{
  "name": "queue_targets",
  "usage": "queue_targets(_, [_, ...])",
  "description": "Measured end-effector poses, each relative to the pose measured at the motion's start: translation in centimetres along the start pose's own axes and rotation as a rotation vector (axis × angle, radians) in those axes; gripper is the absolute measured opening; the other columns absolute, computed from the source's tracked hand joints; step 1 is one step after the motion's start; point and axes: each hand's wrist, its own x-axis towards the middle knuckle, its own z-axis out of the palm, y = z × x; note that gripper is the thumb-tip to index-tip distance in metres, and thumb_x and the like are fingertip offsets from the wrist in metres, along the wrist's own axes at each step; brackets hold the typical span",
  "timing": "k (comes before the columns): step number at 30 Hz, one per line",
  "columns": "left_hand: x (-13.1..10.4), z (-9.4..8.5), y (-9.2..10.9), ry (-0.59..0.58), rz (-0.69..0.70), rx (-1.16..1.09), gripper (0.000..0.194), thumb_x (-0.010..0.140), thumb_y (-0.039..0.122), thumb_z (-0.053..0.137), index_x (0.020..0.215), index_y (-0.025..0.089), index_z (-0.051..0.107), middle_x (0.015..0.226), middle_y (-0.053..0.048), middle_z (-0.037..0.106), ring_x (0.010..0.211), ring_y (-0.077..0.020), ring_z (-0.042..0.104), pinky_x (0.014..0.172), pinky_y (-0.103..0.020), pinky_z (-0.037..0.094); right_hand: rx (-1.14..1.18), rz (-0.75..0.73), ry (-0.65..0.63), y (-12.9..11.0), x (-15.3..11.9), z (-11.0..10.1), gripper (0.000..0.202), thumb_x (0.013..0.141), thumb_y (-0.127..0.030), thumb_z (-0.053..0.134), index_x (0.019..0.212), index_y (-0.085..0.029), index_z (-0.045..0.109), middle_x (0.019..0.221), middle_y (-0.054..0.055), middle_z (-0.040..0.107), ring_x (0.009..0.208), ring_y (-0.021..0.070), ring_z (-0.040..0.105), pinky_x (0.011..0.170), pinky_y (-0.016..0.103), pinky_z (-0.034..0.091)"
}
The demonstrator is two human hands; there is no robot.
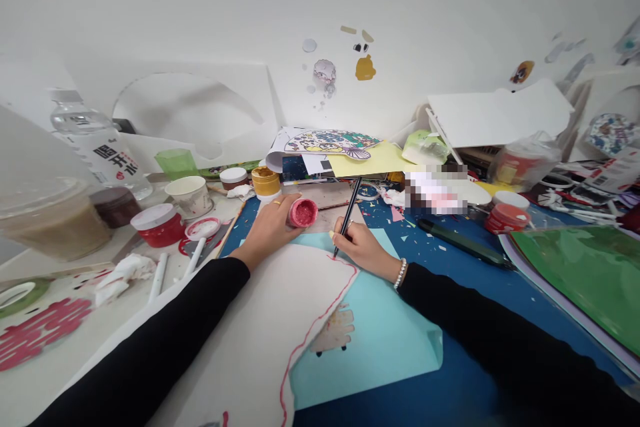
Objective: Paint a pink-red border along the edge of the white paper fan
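My left hand (270,223) is closed around a small paint jar (303,213), tilted so its mouth faces me and shows pink-red paint inside. In my right hand (363,243) is a slim black paintbrush (350,210), held like a pen with its tip at the edge of a large white board (255,320). A wavy red line (313,327) runs along that board's right edge, up to near the brush tip. Beneath the board lies a light blue sheet (383,347) with a small cut-out (340,330) on it.
At left stand a water bottle (95,140), a lidded drink cup (50,223), a red paint jar (159,225) and a paper cup (189,196). A yellow paint jar (265,181) is behind my left hand. At right lie a dark green cutter (465,245) and green sheets (585,273).
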Motion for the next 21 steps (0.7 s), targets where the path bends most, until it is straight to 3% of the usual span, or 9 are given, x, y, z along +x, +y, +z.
queue_targets(21, [0.04,-0.03,-0.02,-0.012,-0.01,0.004,0.051,0.073,0.042,0.053,0.115,0.018,0.039,0.11,-0.01,0.052,0.1,-0.026,0.05,0.081,-0.035,0.04,-0.001,0.02,0.002,-0.25,-0.04,-0.24,0.018,0.077,-0.021,0.039,0.06,-0.019,0.036,0.053,-0.005,0.035,0.05,0.0093,0.034,0.05,0.023,0.026])
